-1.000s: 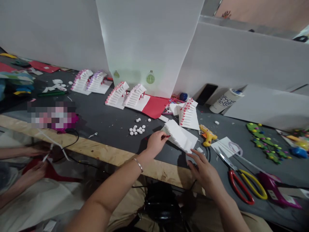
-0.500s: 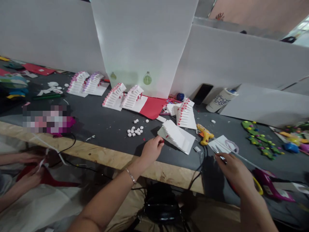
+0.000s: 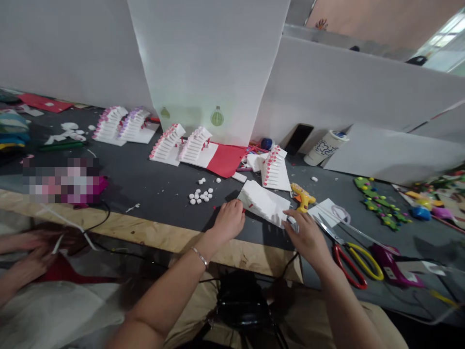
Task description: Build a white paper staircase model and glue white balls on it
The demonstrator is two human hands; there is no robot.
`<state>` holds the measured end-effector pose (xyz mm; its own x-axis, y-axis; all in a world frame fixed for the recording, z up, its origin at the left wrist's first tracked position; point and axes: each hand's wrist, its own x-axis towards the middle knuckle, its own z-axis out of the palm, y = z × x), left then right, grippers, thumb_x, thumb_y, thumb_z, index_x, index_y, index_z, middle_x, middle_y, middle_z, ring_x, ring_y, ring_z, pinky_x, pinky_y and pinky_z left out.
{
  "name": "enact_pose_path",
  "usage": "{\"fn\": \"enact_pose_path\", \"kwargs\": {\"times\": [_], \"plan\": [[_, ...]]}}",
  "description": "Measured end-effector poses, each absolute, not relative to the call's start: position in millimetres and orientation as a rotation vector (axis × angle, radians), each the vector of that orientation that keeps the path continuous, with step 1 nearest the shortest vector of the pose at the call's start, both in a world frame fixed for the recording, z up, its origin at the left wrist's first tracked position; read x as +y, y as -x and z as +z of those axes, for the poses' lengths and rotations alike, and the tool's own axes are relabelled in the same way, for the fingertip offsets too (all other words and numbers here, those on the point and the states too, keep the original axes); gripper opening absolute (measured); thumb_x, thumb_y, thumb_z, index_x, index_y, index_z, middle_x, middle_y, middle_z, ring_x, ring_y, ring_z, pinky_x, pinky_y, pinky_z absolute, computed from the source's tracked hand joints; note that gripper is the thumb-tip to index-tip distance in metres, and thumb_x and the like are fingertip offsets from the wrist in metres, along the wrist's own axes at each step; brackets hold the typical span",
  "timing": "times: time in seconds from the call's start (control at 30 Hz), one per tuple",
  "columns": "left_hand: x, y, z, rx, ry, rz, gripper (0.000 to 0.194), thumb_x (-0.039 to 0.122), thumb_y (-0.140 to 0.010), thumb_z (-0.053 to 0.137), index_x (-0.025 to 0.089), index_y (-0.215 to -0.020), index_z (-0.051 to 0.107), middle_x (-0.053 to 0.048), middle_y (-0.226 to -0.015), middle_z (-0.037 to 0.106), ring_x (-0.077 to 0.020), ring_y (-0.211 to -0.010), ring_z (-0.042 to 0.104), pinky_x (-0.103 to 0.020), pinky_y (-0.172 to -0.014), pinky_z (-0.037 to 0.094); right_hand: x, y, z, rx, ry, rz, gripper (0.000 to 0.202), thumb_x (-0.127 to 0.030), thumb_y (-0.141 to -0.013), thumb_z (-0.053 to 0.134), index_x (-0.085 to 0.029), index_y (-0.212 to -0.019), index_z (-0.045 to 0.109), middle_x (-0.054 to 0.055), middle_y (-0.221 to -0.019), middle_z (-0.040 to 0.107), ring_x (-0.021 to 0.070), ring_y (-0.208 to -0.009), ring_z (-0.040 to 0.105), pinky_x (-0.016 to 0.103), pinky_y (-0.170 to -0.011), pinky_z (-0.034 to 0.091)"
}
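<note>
My left hand (image 3: 228, 222) is closed in a pinch beside the left edge of a small white stair model (image 3: 259, 199). A tiny red piece shows at its fingertips. The model stands on a flat white base on the dark tabletop. My right hand (image 3: 307, 238) has its thumb and forefinger apart at the base's right edge, and whether they touch it is hard to see. A small pale scrap (image 3: 292, 224) shows between those fingers. Just beyond lies a yellow glue gun (image 3: 304, 198). Scissors (image 3: 343, 245) with one red and one yellow handle rest to the right.
Several finished stair models (image 3: 165, 143) stand along the back, near a red sheet (image 3: 227, 160). Small white pellets (image 3: 199, 196) are heaped at centre-left. A cup (image 3: 325, 148) and a phone (image 3: 300, 139) lean by the partition. Another person's hands (image 3: 32, 257) work at far left.
My right hand has moved left from the scissors to the white base's right edge, leaving the scissors on the table. My left hand stays by the model. The view has shifted slightly.
</note>
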<state>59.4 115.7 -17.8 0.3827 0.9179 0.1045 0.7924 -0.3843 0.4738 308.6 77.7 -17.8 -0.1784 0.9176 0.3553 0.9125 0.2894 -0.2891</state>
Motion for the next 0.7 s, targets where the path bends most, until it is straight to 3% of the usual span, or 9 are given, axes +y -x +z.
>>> {"fn": "enact_pose_path", "kwargs": {"times": [0.2,0.7], "plan": [[93.3,-64.4,-20.5,1.482,-2.319,0.558,0.009,0.012,-0.089,0.046,0.017,-0.094,0.051,-0.012,-0.104,0.062,-0.0258,-0.106,0.059,-0.041,-0.091,0.044,86.9,-281.0,-26.7,-2.103,1.614,0.001,0.045,-0.036,-0.092,0.05,-0.024,-0.135,0.048,0.015,-0.128,0.056,0.0322,-0.12,0.053,0.05,-0.095,0.047],[75.7,-64.7,-37.2,1.466,-2.273,0.658,0.013,0.011,-0.087,0.048,0.019,-0.095,0.052,-0.014,-0.125,0.059,-0.0279,-0.123,0.052,-0.048,-0.098,0.043,100.3,-282.4,-38.7,-2.099,1.513,0.123,0.043,-0.025,-0.091,0.048,-0.022,-0.134,0.047,0.013,-0.129,0.059,0.0267,-0.12,0.056,0.045,-0.098,0.048]]}}
